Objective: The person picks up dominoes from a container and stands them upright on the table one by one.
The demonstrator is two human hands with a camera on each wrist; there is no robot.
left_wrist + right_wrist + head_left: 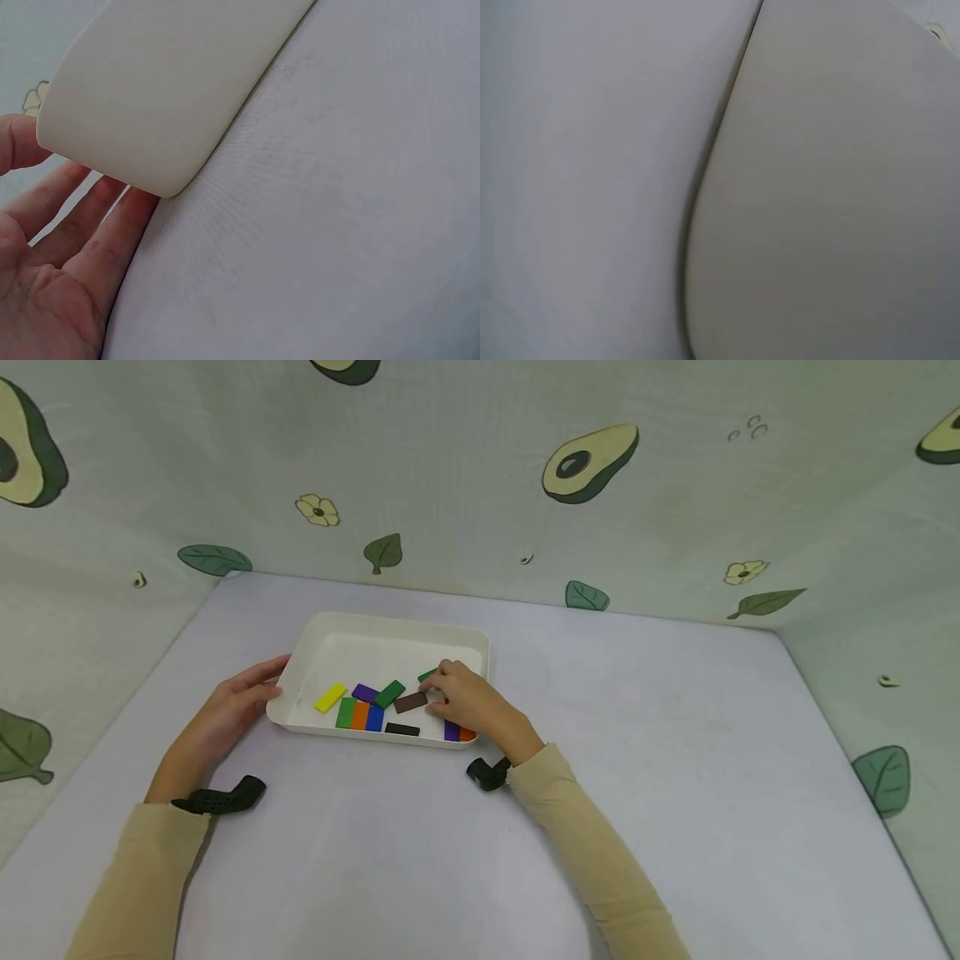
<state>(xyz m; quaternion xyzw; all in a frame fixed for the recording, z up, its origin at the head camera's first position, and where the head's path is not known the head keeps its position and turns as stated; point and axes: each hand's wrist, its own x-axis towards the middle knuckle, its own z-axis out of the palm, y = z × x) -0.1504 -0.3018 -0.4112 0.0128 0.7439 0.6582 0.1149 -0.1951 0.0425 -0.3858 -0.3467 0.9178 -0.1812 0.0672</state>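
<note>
White tray (367, 652) left of frame centre, coloured blocks (389, 694) crowded along its lower side. Left hand (228, 714) flat-fingered against tray end. Right hand (480, 700) by brown block (411, 702); grip apart or clamped, can't tell. Risk: tight spacing, neighbours get nudged.

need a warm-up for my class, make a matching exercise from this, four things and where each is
1. left hand
2. right hand
3. yellow block
4. white tray

A. leftmost of the blocks
B. on the tabletop, with blocks in it
C. touching the tray's left end from outside
D. reaching into the tray

Pairs: 1-C, 2-D, 3-A, 4-B
</note>
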